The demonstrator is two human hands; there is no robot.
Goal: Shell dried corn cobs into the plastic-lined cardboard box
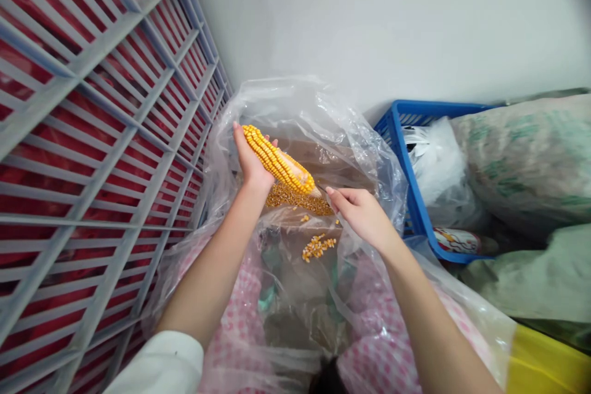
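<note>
Two bare forearms (207, 283) reach in from the bottom of the view, long and smooth, narrowing to the wrists. A loose white sleeve (161, 363) of soft, plain fabric covers the left arm above the forearm, its cuff wide and without any visible marking or button. On the right arm, no cloth shows within the frame. The left hand (252, 163) and right hand (362, 215) are ungloved, with slim fingers (240, 138) and short nails. Pink-and-white checked cloth (235, 332) shows low in the view behind plastic film, but whether it is worn cannot be told.
</note>
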